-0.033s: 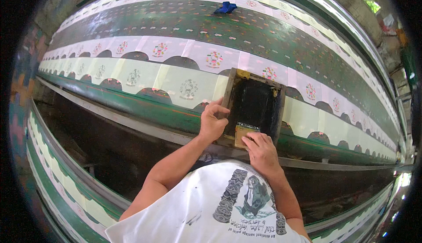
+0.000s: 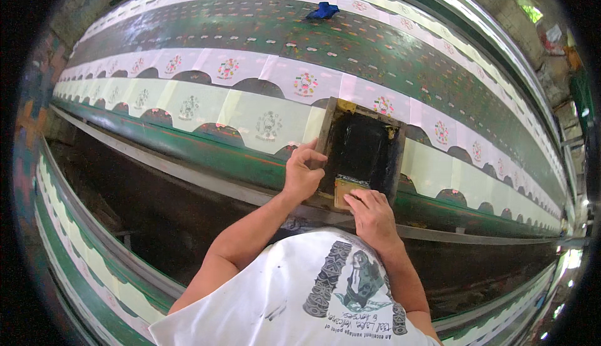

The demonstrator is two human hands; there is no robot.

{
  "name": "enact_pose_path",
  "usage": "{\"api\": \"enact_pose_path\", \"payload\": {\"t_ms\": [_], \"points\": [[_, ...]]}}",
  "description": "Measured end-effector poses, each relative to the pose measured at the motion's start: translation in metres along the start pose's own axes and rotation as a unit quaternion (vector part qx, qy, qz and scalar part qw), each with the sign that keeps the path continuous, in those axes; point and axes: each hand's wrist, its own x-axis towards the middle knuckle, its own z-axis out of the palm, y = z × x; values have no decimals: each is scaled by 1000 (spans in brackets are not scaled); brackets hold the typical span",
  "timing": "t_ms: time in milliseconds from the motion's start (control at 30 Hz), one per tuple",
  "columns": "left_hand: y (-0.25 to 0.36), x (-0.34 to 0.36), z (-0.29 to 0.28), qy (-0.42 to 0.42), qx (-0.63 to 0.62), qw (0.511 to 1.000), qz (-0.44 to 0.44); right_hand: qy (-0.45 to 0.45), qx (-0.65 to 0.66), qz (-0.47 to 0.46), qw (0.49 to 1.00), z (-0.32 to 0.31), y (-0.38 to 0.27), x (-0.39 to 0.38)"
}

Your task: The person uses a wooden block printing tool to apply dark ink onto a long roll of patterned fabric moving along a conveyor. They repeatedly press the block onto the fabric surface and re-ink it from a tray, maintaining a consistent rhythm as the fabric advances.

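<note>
A wooden-framed printing screen (image 2: 400,158) with black ink over its mesh lies across the near row of pale yellow-green fabric pieces (image 2: 235,114). Its left side is gripped by my left hand (image 2: 303,172), the fingers curled at the frame's edge. Inside the frame, at its near end, a tan squeegee (image 2: 342,194) rests with black ink along its far edge. My right hand (image 2: 374,216) is closed on the squeegee's right part. The fabric under the screen is hidden. Just left of the frame, one piece carries a black line print (image 2: 269,126).
Beyond lies a row of pink fabric pieces (image 2: 247,67) with coloured prints. A crumpled blue cloth (image 2: 323,11) sits on the long green table (image 2: 238,24). A rail (image 2: 206,176) runs along the near edge. Another table with fabric (image 2: 75,252) stands at lower left.
</note>
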Motion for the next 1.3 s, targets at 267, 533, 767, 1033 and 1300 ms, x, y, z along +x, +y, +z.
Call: {"api": "enact_pose_path", "payload": {"t_ms": [267,533,767,1033,1300], "points": [[-9,8,3,18,-15,999,22,-19,-10,6,1000,-8,7,33],[-1,10,-4,7,-15,1000,10,-76,12,17,997,-14,5,50],[-13,10,-2,8,-42,999,8,-169,66,41,983,-42,37,98],[-13,8,0,5,-15,1000,16,-38,12,88,995,-21,98,154],[-3,8,-3,-9,2,1000,25,-41,5,82,996,-10,100,152]]}}
